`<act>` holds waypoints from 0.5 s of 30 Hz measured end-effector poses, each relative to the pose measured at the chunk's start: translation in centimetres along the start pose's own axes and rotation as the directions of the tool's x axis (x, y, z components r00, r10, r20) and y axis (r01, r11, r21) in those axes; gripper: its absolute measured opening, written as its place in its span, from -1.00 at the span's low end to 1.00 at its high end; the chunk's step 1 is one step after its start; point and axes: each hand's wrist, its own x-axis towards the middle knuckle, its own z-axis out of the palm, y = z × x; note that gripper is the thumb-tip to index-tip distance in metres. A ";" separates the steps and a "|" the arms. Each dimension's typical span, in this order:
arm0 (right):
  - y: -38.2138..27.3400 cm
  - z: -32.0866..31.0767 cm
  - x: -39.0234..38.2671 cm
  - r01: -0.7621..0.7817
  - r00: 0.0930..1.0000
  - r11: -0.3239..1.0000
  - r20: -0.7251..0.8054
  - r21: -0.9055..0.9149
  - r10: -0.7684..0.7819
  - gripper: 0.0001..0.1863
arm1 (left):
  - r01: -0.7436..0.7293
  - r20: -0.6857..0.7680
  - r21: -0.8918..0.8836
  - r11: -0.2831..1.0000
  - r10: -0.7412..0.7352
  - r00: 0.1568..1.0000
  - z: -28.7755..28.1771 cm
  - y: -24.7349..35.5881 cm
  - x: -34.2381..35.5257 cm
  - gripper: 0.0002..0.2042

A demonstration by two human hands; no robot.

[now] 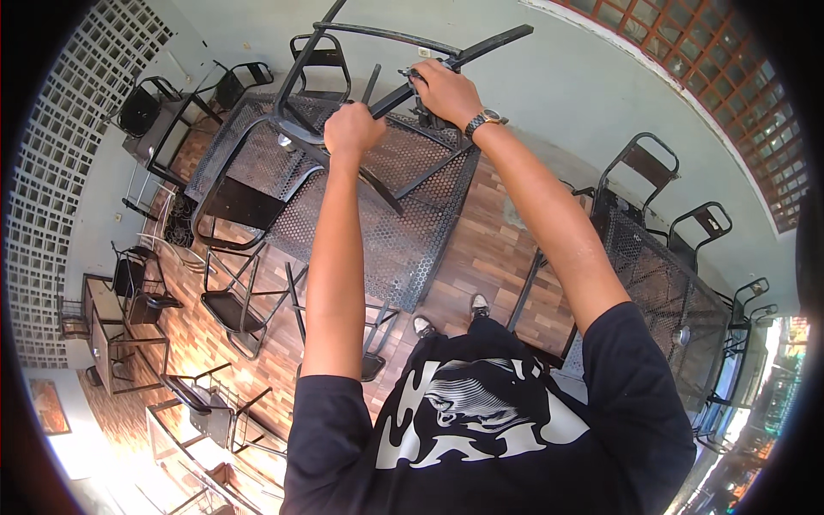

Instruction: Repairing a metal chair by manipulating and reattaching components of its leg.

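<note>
Both arms reach forward over a dark perforated metal table (378, 257). A black metal-framed chair (493, 45) is tipped over above the tabletop, its legs and bars pointing several ways. My left hand (354, 133) is closed around its frame near the middle. Farther forward and to the right, my right hand (445, 90) grips the same bar, a dark wristwatch (486, 121) on that wrist. The fingers of both hands are partly hidden by their backs. Where the chair touches the table I cannot tell.
Another perforated table (661, 292) stands at the right with chairs around it. Several black chairs, such as one chair (233, 311) at the left, crowd the wood-patterned floor (481, 232). A pale wall (549, 94) runs behind the table. My shoes (479, 304) are near its edge.
</note>
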 end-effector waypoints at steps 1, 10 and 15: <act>0.1 0.0 0.0 0.012 1.000 1.000 -0.001 0.007 -0.012 -0.73 | 0.002 -0.002 0.000 1.000 -0.002 1.000 -0.1 0.1 0.0 -0.58; 1.2 0.0 0.8 0.110 0.994 0.994 -0.021 0.015 -0.109 -0.72 | 0.081 -0.015 0.095 0.992 -0.080 0.997 -0.3 1.0 0.0 -0.62; 1.8 -0.3 1.8 0.132 0.989 0.989 0.075 -0.063 -0.127 -0.69 | 0.151 -0.050 0.119 0.981 -0.146 0.988 0.2 1.5 0.0 -0.62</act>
